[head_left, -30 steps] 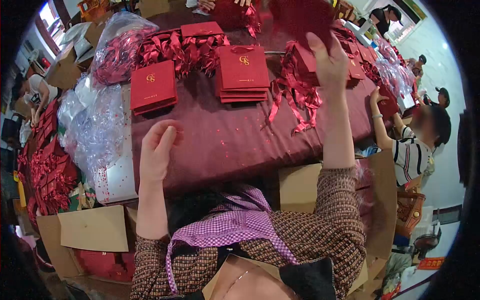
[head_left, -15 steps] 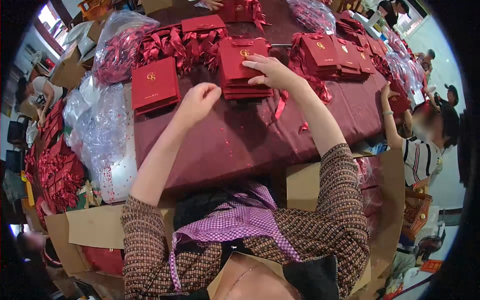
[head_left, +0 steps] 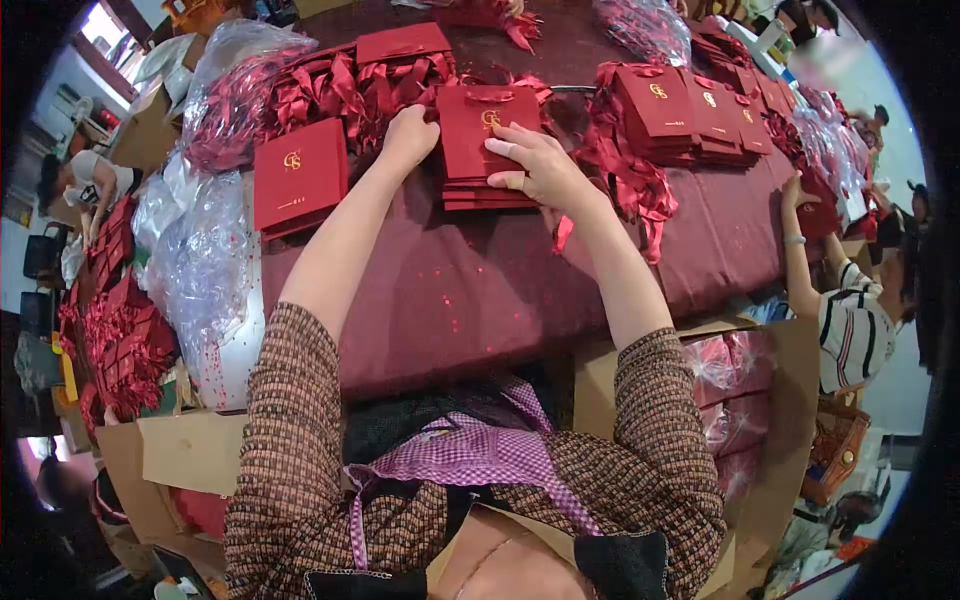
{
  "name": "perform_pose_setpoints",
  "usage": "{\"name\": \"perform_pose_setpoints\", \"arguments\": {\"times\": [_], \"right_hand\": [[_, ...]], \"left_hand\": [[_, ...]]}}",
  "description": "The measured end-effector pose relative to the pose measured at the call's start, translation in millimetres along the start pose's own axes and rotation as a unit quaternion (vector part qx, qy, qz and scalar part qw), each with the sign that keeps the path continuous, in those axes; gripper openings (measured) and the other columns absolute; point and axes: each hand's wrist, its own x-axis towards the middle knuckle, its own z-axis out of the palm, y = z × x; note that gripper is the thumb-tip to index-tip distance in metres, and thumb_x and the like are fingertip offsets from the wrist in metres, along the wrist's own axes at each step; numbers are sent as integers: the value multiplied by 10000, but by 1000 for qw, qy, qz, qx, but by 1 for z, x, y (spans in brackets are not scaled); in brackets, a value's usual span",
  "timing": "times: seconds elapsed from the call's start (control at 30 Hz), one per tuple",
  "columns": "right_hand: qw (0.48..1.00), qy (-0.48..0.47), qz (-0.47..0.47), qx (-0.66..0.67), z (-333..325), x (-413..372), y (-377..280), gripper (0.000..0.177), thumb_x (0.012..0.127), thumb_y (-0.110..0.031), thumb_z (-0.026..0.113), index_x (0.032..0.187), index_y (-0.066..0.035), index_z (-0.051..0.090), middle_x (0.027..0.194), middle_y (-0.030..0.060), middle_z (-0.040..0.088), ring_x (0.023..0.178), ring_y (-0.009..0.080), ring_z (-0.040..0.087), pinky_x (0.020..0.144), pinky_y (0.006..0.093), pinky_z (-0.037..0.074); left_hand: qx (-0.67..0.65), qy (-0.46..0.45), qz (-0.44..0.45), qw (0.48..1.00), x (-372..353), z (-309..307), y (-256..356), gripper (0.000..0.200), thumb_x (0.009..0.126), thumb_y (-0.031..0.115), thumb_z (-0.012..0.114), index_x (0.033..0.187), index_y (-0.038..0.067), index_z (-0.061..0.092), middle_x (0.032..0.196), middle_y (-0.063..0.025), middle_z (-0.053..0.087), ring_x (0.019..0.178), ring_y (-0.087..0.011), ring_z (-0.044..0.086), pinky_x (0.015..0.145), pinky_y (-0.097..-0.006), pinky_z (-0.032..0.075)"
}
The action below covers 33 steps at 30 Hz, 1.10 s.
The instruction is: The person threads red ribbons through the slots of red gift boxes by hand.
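A stack of red gift bags (head_left: 470,150) with gold lettering and ribbon handles lies in front of me on the dark red cloth. My right hand (head_left: 540,170) rests with spread fingers on the stack's right side. At the stack's upper left edge is my left hand (head_left: 412,138), its fingers curled and pressed together; what they hold, if anything, is hidden. Another stack of red bags (head_left: 300,175) stands to the left, near a heap of red ribbons (head_left: 335,95).
More bag stacks (head_left: 655,105) lie at the right with loose ribbons (head_left: 625,190). Clear plastic wrap (head_left: 195,240) covers the left edge. Open cardboard boxes (head_left: 190,450) stand below the tablecloth (head_left: 450,320). A person in a striped top (head_left: 855,340) handles a red bag at far right.
My left hand has moved up and slightly right to the stack's upper left edge. My right hand has shifted slightly down and right. The person at far right has turned and leaned.
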Motion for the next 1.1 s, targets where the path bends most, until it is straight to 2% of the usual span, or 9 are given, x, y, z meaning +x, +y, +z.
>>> {"name": "perform_pose_setpoints", "arguments": {"times": [0.07,0.43,0.53,0.67,0.77,0.8,0.87,0.97,1.1], "right_hand": [[1000,-1,5,0,2,-2,-1,548,803,-430,647,1220,-80,579,1334,149,500,1273,332,423,1030,443,341],[999,12,28,13,8,-3,0,511,788,-397,687,1183,-82,611,1300,161,539,1247,356,462,1013,455,371],[1000,-7,24,14,6,2,-2,500,772,-334,713,1167,-44,616,1292,191,535,1231,377,471,996,458,389],[999,-24,28,-13,2,4,-4,529,792,-374,682,1204,-52,596,1317,171,519,1261,364,443,1024,450,368],[1000,-14,19,5,9,-1,5,521,812,-427,653,1203,-87,598,1315,179,517,1266,371,432,1035,445,361],[999,-25,27,0,1,1,-4,505,811,-365,684,1207,-64,598,1321,185,513,1271,376,432,1038,425,368],[999,-20,28,-7,3,0,-3,498,820,-365,677,1214,-71,595,1324,185,510,1272,386,426,1038,431,366],[994,33,51,87,8,-4,0,497,838,-440,631,1182,-82,610,1302,173,532,1269,375,431,1034,449,352],[951,91,155,252,17,-12,5,322,874,-170,651,1176,-61,621,1252,112,586,1243,254,481,1036,353,365]], "left_hand": [[129,-34,1,991,9,-4,7,305,774,200,535,961,-7,657,1012,-269,622,1006,-404,589,879,-463,465],[116,148,-12,982,33,-39,46,196,764,118,548,825,-26,666,848,-259,656,839,-406,655,733,-506,524],[5,189,13,982,17,-29,40,415,856,350,564,809,-52,654,854,-299,634,889,-424,630,791,-506,499],[-23,-13,-68,997,-35,-37,49,628,810,538,557,914,-70,670,922,-323,624,938,-424,621,839,-470,477],[-120,-110,-139,977,-52,-34,54,617,762,535,662,998,-35,676,931,-185,692,876,-257,671,779,-367,510],[-278,-106,-92,950,-37,-1,22,653,735,530,704,1047,-43,659,960,-168,687,870,-216,661,761,-351,511],[-171,-99,-206,958,-43,-18,57,686,716,482,751,1071,-92,627,1000,-182,672,881,-215,655,756,-339,515],[-262,-117,-181,941,-28,11,31,664,682,377,811,1051,-137,608,1020,-195,660,877,-228,656,742,-337,520],[-383,-156,-211,886,-24,10,35,576,698,235,829,1112,-83,586,1075,-169,644,930,-225,647,805,-347,530]]}}
